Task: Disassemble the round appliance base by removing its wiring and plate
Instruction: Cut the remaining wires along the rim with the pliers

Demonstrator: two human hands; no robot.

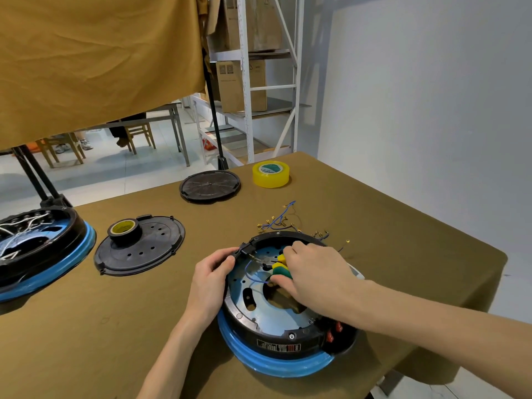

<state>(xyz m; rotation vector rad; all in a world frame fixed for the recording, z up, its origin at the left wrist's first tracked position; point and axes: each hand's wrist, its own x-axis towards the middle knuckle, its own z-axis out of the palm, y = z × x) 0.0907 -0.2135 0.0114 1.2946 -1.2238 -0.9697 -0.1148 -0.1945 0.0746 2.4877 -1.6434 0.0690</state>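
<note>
The round appliance base (pixel 276 338), black with a blue rim, lies open side up on the table, showing its metal plate (pixel 259 309). My left hand (pixel 211 272) grips the base's left edge, fingertips at a black connector (pixel 244 250). My right hand (pixel 313 272) reaches into the base and holds pliers with green and yellow handles (pixel 280 264); their tip sits near a thin blue wire (pixel 253 276) on the plate. A bundle of loose wires with gold terminals (pixel 282 221) lies just behind the base.
A black perforated cover (pixel 149 249) with a dark tape roll (pixel 125 230) on it lies to the left. Another black round cover (pixel 210 185) and a yellow tape roll (pixel 270 174) sit at the far edge. A second blue-rimmed base (pixel 37 251) stands at far left.
</note>
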